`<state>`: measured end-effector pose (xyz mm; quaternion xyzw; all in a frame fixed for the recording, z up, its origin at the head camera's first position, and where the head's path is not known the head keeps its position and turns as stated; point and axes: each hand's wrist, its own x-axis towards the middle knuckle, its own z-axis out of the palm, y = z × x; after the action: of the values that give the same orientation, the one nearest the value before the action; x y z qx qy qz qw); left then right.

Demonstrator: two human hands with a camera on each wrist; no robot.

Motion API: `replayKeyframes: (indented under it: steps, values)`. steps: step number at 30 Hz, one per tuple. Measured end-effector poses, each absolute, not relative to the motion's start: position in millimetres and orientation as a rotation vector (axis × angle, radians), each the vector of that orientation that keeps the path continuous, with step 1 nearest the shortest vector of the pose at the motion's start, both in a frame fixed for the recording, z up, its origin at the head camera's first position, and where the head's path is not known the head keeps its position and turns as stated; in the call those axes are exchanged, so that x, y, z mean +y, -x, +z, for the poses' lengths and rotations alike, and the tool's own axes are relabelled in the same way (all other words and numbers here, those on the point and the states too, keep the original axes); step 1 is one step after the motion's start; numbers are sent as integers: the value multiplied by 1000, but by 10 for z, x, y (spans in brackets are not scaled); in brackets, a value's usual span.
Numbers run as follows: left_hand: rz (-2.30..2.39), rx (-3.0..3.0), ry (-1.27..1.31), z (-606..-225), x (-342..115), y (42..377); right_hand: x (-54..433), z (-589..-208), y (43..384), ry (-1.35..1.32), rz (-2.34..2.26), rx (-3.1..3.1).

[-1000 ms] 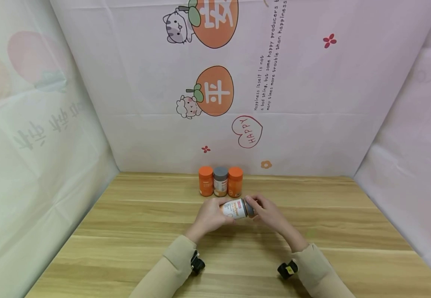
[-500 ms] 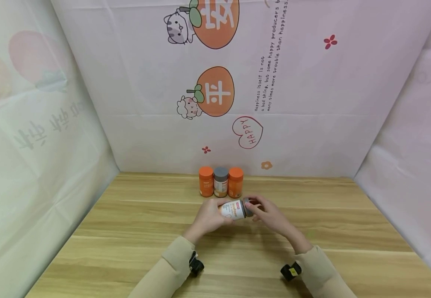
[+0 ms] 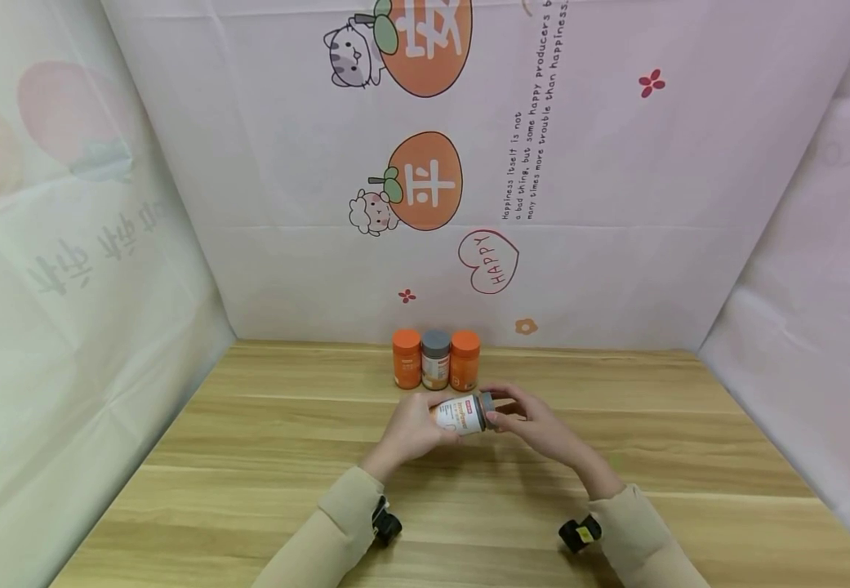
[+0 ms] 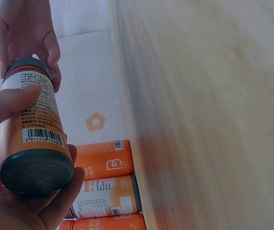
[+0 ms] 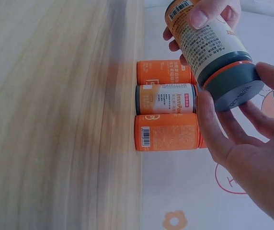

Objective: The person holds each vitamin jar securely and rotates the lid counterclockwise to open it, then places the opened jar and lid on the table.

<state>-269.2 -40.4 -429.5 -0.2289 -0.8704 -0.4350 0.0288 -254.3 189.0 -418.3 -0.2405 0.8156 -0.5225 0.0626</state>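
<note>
My left hand [image 3: 411,426] grips a white-and-orange supplement bottle [image 3: 461,415] round its body, thumb across the label. Held above the table, the bottle lies tilted with its dark grey cap [image 5: 235,88] toward the right. Fingertips and thumb of my right hand [image 3: 542,423] hold that cap from its sides; in the right wrist view its flat top shows between them. An orange ring [image 5: 227,72] is visible between cap and body. The left wrist view shows the dark base of the bottle [image 4: 36,170] and a barcode near it.
Three bottles stand side by side at the back of the wooden table [image 3: 307,441]: an orange one [image 3: 406,361], a grey-capped white one [image 3: 435,361] and another orange one [image 3: 465,361]. A printed white cloth [image 3: 586,269] hangs right behind them.
My right fingers have shifted round the cap, the thumb moving toward me, and the right wrist has moved slightly right. My left hand and the bottle have stayed almost in place.
</note>
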Motion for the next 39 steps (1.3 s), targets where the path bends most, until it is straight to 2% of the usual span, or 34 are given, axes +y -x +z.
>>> replayKeyframes:
  steps: [25, 39]
  values:
    - [-1386, -2684, 704, -4329, -399, 2707, 1959, -4182, 2530, 868, -1673, 2378]
    - [-1379, -2692, 700, -4331, -383, 2701, 1867, -4129, 2527, 644, -1604, 2539]
